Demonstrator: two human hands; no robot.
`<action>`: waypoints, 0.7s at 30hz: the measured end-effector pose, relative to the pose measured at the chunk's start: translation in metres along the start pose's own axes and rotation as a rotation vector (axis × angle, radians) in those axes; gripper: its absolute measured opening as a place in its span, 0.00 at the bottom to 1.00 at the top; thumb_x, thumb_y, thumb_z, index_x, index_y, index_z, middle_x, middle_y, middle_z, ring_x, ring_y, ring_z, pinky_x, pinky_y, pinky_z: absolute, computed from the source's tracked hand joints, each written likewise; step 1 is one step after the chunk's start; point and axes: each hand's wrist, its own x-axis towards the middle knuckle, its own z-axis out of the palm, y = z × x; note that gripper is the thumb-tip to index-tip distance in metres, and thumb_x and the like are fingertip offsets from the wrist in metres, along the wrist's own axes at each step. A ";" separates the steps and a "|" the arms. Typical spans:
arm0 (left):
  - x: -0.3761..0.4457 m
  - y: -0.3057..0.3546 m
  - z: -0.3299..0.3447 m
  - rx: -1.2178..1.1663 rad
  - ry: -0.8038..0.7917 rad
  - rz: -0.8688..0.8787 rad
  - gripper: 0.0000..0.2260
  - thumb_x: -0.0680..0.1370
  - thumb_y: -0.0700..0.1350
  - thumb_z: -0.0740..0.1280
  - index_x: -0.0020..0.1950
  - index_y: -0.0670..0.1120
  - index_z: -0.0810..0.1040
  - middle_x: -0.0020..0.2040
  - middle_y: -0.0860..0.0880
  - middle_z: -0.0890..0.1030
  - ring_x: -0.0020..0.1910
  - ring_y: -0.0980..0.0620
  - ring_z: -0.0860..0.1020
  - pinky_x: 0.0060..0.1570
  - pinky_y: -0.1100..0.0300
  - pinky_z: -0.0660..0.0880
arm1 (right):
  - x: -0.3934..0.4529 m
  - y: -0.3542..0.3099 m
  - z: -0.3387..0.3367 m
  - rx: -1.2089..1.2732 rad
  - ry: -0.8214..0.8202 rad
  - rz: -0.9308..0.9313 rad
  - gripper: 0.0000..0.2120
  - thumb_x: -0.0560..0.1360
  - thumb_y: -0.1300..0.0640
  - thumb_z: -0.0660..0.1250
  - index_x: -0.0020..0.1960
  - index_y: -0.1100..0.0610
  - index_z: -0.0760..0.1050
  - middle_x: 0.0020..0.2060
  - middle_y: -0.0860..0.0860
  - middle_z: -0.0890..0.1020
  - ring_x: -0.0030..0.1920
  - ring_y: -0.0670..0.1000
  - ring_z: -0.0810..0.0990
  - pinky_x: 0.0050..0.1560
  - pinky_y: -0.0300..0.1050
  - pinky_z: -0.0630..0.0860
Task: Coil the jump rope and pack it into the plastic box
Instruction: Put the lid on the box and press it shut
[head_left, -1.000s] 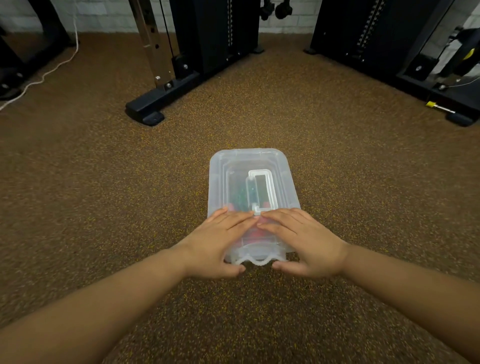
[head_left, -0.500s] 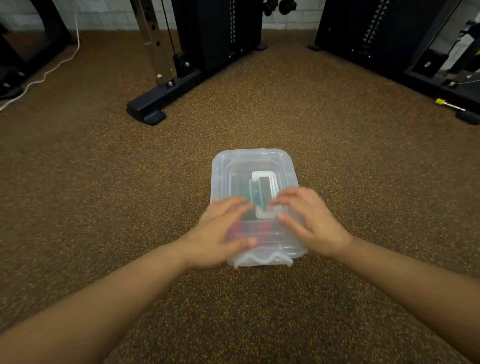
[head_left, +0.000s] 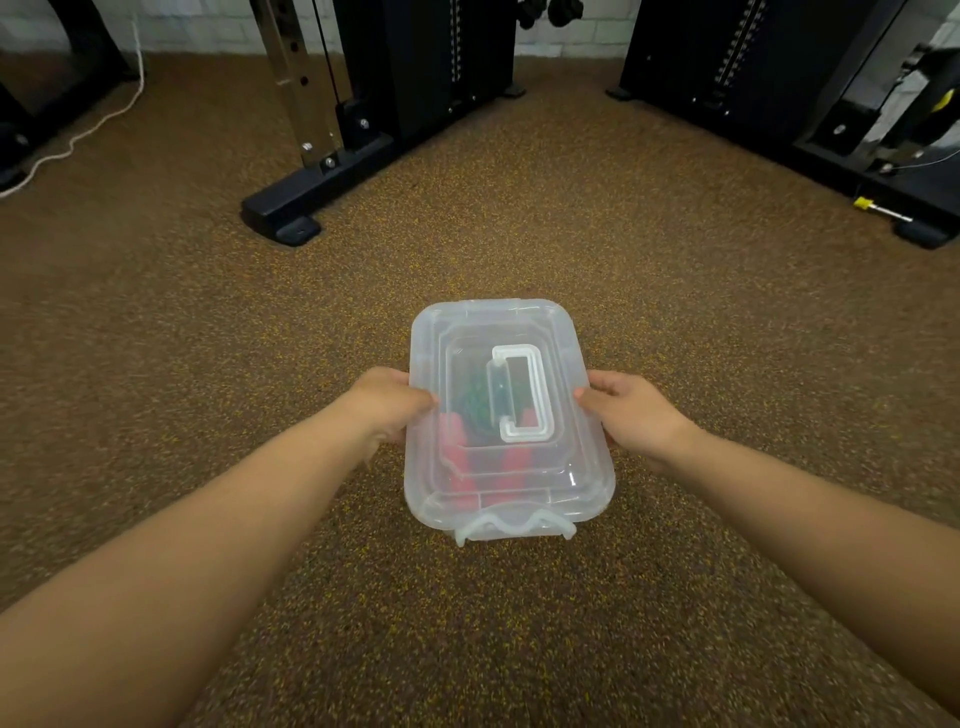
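A clear plastic box (head_left: 587, 467) with its lid on sits on the brown speckled floor in the middle of the view. A white handle (head_left: 524, 392) lies flat on the lid. Through the plastic I see the jump rope (head_left: 475, 405) inside, a green coil with red handles toward the near end. My left hand (head_left: 387, 405) grips the box's left side, thumb on the lid edge. My right hand (head_left: 631, 410) grips the right side. A white latch (head_left: 514, 527) sits at the near end.
A black gym machine foot (head_left: 291, 218) with a steel upright stands at the back left. More black machine frames (head_left: 883, 176) run along the back right, with a yellow-tipped pin (head_left: 865, 203). A white cord (head_left: 72, 137) trails on the floor at far left.
Both hands have left the top of the lid, where they pressed near the front, and moved out to the box's left and right sides.
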 end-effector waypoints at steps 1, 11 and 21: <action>-0.002 -0.002 -0.002 0.002 -0.028 -0.015 0.05 0.76 0.34 0.65 0.47 0.43 0.78 0.51 0.42 0.83 0.48 0.44 0.82 0.43 0.52 0.80 | -0.004 0.001 -0.001 -0.012 -0.023 -0.002 0.10 0.79 0.56 0.61 0.57 0.49 0.78 0.53 0.49 0.84 0.51 0.49 0.83 0.54 0.49 0.79; 0.012 0.004 -0.003 0.454 0.105 0.275 0.25 0.79 0.48 0.59 0.76 0.47 0.58 0.75 0.46 0.62 0.72 0.45 0.65 0.70 0.49 0.63 | -0.004 -0.016 0.015 -0.719 0.086 -0.391 0.30 0.79 0.47 0.56 0.77 0.50 0.49 0.77 0.52 0.53 0.77 0.55 0.51 0.75 0.53 0.49; 0.068 0.032 0.028 0.940 0.092 0.535 0.24 0.82 0.48 0.51 0.78 0.45 0.53 0.79 0.46 0.54 0.78 0.47 0.50 0.75 0.49 0.46 | 0.040 -0.027 0.057 -1.027 -0.013 -0.496 0.32 0.79 0.38 0.48 0.78 0.49 0.46 0.78 0.54 0.46 0.78 0.57 0.41 0.75 0.54 0.38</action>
